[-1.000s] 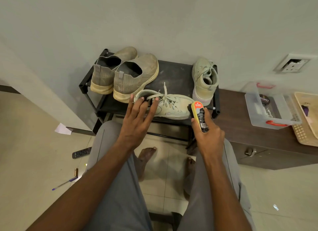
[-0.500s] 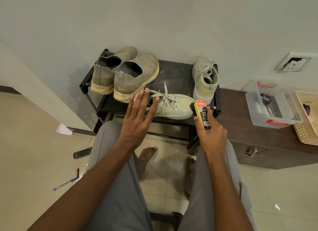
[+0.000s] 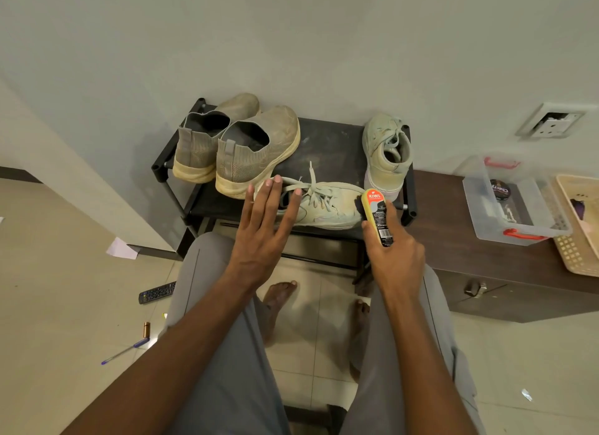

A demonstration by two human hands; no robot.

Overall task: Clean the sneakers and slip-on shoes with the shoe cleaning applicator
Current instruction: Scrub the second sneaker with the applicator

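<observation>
Your right hand is wrapped around the shoe cleaning applicator, fingers curled on its yellow body, with its head set against the toe end of the near sneaker that lies on its side along the front edge of the black shoe rack. Your left hand holds nothing: the fingers are straight and spread, laid over the heel end of that same sneaker, though whether they press on it or only hover just above cannot be told from this angle. You look to be at the scrubbing step on the first sneaker, with most of the job ahead; the second sneaker stands at the right end of the rack, and the two slip-on shoes sit side by side at the left, heels toward you. For the next move, steady the heel firmly with your left palm so the shoe does not slide off the rack's front edge, then work the applicator from the toe back along the side panel toward the laces, keeping its head flat on the fabric and clear of the loose lace ends
</observation>
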